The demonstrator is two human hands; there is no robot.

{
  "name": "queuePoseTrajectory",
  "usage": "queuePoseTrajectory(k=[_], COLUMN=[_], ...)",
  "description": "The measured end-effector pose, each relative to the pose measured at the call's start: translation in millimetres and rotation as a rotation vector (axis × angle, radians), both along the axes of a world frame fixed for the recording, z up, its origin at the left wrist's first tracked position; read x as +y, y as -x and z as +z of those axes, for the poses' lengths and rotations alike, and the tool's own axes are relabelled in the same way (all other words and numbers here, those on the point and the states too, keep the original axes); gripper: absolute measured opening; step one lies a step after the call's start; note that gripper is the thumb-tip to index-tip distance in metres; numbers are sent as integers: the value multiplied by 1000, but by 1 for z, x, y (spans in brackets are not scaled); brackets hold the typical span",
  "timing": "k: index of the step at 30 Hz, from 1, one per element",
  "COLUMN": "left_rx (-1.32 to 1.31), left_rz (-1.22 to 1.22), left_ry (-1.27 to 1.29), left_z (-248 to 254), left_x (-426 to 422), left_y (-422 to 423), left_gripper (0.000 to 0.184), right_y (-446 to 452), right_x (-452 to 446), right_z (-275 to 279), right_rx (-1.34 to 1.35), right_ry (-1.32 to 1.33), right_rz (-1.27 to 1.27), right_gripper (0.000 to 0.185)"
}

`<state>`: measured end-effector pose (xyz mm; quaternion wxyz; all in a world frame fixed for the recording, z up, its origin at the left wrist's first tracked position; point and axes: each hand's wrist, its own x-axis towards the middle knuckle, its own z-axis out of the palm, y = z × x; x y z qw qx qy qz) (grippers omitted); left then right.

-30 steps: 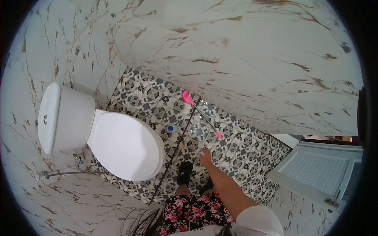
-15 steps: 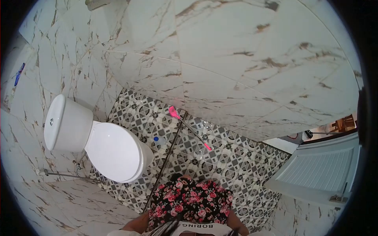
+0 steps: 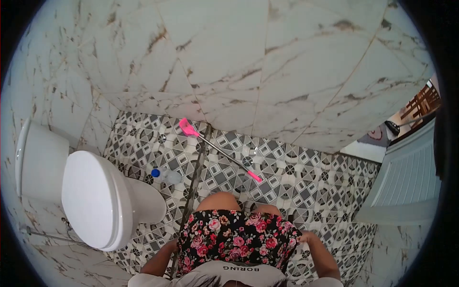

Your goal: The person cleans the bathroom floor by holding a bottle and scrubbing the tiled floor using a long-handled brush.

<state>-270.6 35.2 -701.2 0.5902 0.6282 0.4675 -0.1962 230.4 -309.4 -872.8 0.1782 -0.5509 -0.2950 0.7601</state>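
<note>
My right hand [image 3: 307, 237] is at the right edge of the black floral skirt [image 3: 234, 237], its fingers closed on the cloth. At the skirt's left edge is my left hand [image 3: 173, 246]; its fingers are hidden by the cloth and too dim to make out. Both knees show bent beyond the hem. Ahead of them on the patterned floor lies a brush with a pink head [image 3: 187, 127], a metal stick and a pink grip. A clear bottle with a blue cap [image 3: 156, 173] lies on its side between the brush and the toilet.
A white toilet [image 3: 88, 198] with its lid down stands at the left, beside a hose [image 3: 57, 237] along the wall. Marbled tile walls rise ahead and to the left. A louvred door [image 3: 406, 167] stands ajar at the right, with a mat [image 3: 375, 136] beyond it.
The view has shifted and come lower, and the knees have bent. My right hand, earlier stretched over the floor, is now back at the skirt. My left arm has come into view.
</note>
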Motion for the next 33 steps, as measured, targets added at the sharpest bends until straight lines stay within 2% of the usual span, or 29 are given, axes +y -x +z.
queuePoseTrajectory(k=[2,3,4,5,6,7,8,9,10,11,12,14,15,16,19,21,23,24,25,27,28,30,33], left_rx=[-75,-200,-326,-290,-258,-305,-358,-410,-440,-477,-518,-522,-531,-541,-474,-548,-614,-639,-665,-705,-725,-752,-798], left_rz=[140,408,674,617,553,514,474,431,420,408,386,341,358,383,440,483,493,477,457,500,520,474,277], left_ry=[88,245,403,324,241,149,57,-32,-63,-94,-122,-198,-222,-244,-193,-256,-314,-336,-361,-304,-276,-241,-181], left_z=[-25,-54,-82,-85,-87,-98,-113,-123,-119,-104,-89,-85,-87,-84,-54,-28,-3,8,20,39,47,59,54], left_x=[22,39,56,67,80,91,101,110,112,113,117,121,122,126,142,147,156,159,161,157,152,138,118], left_y=[1,1,1,-16,-41,-57,-72,-85,-95,-108,-122,-120,-113,-112,-115,-132,-154,-165,-177,-205,-222,-262,-314], left_gripper=[44,36,32,34,36,35,35,34,34,34,34,31,31,30,28,27,26,26,26,24,23,24,26], right_y=[-8,-5,-12,-19,-15,1,15,29,44,55,70,85,89,89,90,89,75,68,61,34,22,-1,3], right_x=[66,125,153,181,233,274,308,340,371,395,415,436,442,440,408,356,279,237,193,85,36,6,-19], right_z=[17,39,21,4,19,25,29,12,-24,-3,-18,-29,-25,-17,11,31,1,29,54,37,40,49,-65], right_rx=[-179,-234,-255,-283,-614,-940,-972,-954,-1093,-1017,-1029,-1182,-1065,-946,-934,-962,-1118,-1057,-1100,-1304,-1382,-1457,-1409], right_ry=[-145,4,-177,-368,-256,-353,-430,-608,-781,-749,-782,-810,-729,-652,-566,-594,-709,-300,-153,-96,-128,341,122], right_rz=[512,887,722,574,643,439,-1,-259,-324,-269,-361,-166,-189,-207,-30,-81,43,-149,-205,-103,-227,-669,-720], right_gripper=[49,43,37,31,28,28,24,29,37,49,44,43,41,40,31,20,23,27,30,31,32,36,42])
